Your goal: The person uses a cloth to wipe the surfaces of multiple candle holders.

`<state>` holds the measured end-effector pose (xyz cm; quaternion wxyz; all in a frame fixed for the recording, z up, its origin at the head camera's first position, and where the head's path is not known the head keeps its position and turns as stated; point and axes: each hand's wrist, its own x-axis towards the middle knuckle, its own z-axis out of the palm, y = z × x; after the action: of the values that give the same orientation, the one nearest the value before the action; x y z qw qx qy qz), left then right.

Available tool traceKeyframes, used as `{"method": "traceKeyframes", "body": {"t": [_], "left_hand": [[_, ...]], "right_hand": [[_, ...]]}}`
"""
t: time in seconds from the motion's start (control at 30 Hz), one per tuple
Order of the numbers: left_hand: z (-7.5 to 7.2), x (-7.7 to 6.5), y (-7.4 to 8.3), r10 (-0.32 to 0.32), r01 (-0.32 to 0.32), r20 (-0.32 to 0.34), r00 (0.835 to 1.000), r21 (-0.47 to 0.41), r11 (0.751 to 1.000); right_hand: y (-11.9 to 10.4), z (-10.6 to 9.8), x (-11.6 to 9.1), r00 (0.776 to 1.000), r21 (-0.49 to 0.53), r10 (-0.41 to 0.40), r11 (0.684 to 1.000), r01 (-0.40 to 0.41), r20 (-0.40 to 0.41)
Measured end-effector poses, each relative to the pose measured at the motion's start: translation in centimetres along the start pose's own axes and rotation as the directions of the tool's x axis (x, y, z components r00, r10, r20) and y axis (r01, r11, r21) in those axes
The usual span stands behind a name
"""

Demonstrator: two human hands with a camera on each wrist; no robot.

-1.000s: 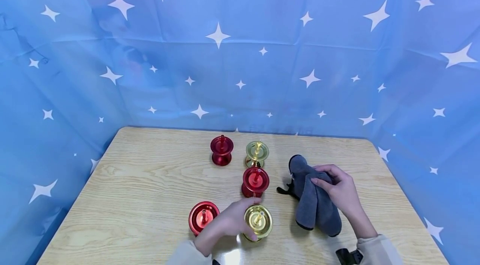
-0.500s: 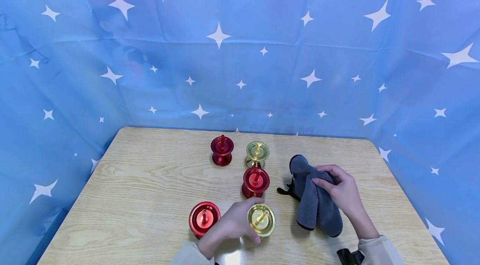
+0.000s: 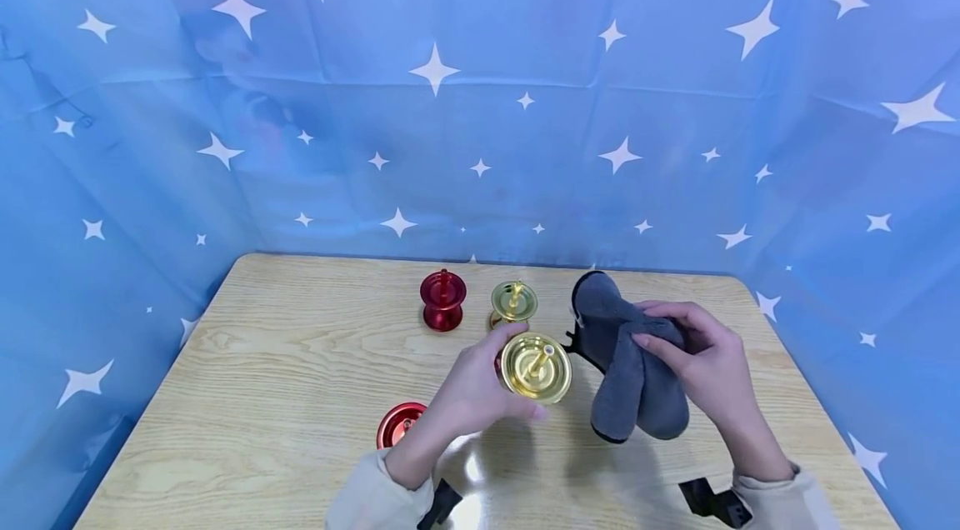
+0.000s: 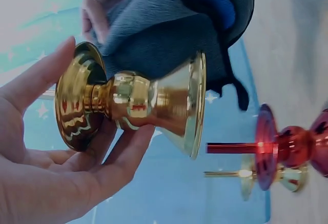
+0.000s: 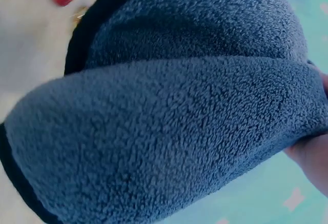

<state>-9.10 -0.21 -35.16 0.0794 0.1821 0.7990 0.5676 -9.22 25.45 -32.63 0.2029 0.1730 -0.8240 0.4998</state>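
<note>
Gold metal, polished mirror-smooth, turns in my left hand: thumb and fingers grip the holder around its dished top, above the middle of the table. Such a slick surface could slide out if my hold loosens, and its flared foot, free in the air, could knock the red holder just behind if I swing low. My right hand pinches the grey cloth, fuzzy, limp and black-edged, held up nearer the table's right edge. Its dangling loop could snag that red holder's thin upright pin and tip it.
</note>
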Motion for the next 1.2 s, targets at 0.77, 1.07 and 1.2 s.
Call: {"method": "traceKeyframes", "body": {"t": [0.77,1.07,1.2], "left_hand": [[-0.6,-0.6,1.3,-0.016,0.017,-0.036,0.999,0.038,0.999],[-0.6,-0.9,0.9,-0.019,0.02,-0.024,1.0,0.034,0.999],[-0.6,-0.9,0.8,-0.016,0.017,-0.01,1.0,0.043,0.999]], "right_hand": [[-3.5,6.1,-0.9,0.942,0.012,-0.115,0.993,0.117,0.315],[-2.9,7.0,-0.9,0.946,-0.135,-0.007,0.989,0.054,0.324],[-2.8,7.1,-1.0,0.944,-0.129,0.01,0.991,0.035,0.329]]}}
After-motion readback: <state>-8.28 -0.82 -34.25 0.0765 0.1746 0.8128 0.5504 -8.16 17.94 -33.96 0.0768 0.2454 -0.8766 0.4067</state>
